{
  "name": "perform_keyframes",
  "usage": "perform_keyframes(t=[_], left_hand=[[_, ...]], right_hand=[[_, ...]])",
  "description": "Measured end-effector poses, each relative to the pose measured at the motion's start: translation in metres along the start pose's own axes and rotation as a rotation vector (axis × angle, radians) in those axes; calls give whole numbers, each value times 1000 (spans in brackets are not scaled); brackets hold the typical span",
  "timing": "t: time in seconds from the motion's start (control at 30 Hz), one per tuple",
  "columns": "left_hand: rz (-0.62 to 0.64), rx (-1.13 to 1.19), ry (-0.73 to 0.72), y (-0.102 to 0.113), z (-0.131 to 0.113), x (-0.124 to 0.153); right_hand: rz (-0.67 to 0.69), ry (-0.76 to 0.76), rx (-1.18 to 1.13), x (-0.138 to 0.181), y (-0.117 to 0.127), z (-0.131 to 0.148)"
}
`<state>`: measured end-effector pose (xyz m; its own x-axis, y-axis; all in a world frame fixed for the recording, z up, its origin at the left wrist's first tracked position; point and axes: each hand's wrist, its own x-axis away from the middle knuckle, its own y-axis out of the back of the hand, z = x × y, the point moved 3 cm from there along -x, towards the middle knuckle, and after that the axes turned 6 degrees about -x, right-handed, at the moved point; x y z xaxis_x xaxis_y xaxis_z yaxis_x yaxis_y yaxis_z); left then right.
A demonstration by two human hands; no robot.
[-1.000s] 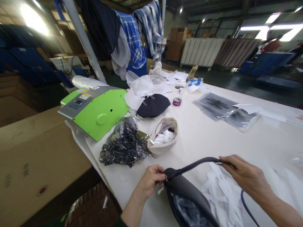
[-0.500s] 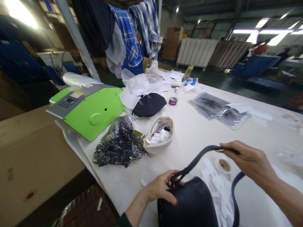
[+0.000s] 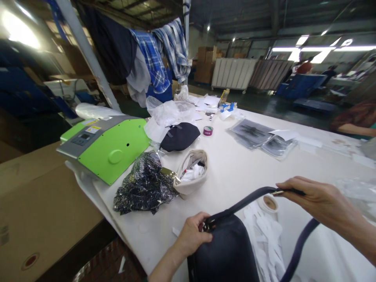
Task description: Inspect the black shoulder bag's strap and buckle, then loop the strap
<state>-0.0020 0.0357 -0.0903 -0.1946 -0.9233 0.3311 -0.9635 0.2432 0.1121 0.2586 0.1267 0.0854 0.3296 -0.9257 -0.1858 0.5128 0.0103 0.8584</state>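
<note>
A black handbag (image 3: 227,250) stands at the bottom of the view, its lower part cut off by the frame. My left hand (image 3: 192,235) is closed on the bag's top corner, where the strap meets a metal ring. The black strap (image 3: 245,201) runs from there up to the right. Pinched around it near a small gold-coloured buckle is my right hand (image 3: 311,194), holding it raised and stretched. Beyond that hand the strap loops down past the bottom edge. White strips (image 3: 264,239) and a roll of white tape (image 3: 269,203) lie behind the strap.
A cream fabric pouch (image 3: 192,184) with white scraps sits beside crumpled dark plastic (image 3: 143,184). Behind are a black bag (image 3: 180,137), purple tape (image 3: 208,131) and a green-grey machine (image 3: 111,147). Packaged sheets (image 3: 249,133) lie farther right. Another person's arm (image 3: 357,129) shows at the right edge.
The strap is pulled straighter between my hands, and my right hand is slightly farther right. My left hand's fingers have closed in around the ring. The whole view has shifted a little.
</note>
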Motion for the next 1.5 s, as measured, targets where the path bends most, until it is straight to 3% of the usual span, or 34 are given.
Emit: perform_keyframes(t=[0.23,0.4,0.53,0.67,0.77,1.03,1.27,1.4,1.5], left_hand=[[-129,-348,-62,16,-42,24],[-286,-537,-41,18,-48,39],[-239,-604,-97,8,-47,56],[-178,-419,-269,-3,-38,61],[-143,-273,-312,-6,-30,54],[86,-487,-370,-9,-34,56],[1,-373,-208,-2,-17,48],[-76,-343,-271,16,-4,32],[-146,-371,-314,29,1,24]], right_hand=[[67,1,-60,32,5,6],[103,-54,-223,60,13,25],[118,-186,-282,77,23,33],[90,-242,-338,84,31,33],[63,-269,-412,87,32,31],[-102,-353,-419,81,36,31],[-140,-393,-490,70,38,63],[-50,-431,-497,69,35,91],[1,-517,-669,70,28,108]])
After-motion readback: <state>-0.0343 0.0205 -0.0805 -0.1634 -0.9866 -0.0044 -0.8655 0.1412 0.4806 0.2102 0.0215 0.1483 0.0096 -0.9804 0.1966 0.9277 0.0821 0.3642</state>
